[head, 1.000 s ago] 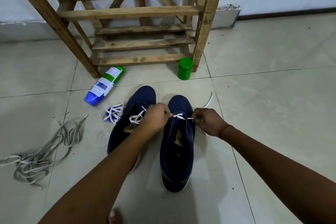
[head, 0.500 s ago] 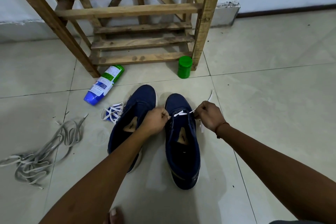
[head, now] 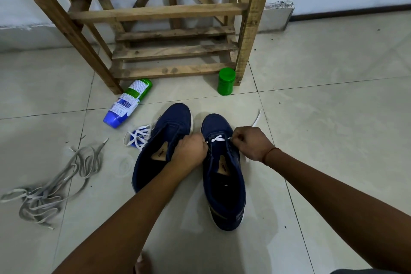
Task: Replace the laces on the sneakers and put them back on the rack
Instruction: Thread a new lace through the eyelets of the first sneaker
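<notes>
Bare forearms (head: pixel 142 202), red thread band (head: pixel 269 155) by right hand (head: pixel 251 143)

The rack (head: pixel 160 12) is cut off at the top edge (upper shelves unseen)

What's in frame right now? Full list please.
rack: 1, bare wood, against the wall
bottle: 1, blue and green, lying by rack's left foot
jar: 1, green, upright by rack's right post
left sneaker: 1, navy, floor centre
right sneaker: 1, navy, beside it
white lace: 1, white, across right sneaker's front eyelets
spare lace: 1 bundle, white, beside left sneaker
old laces: 1 heap, grey, floor left
left hand: 1, pinches white lace
right hand: 1, pinches white lace
</notes>
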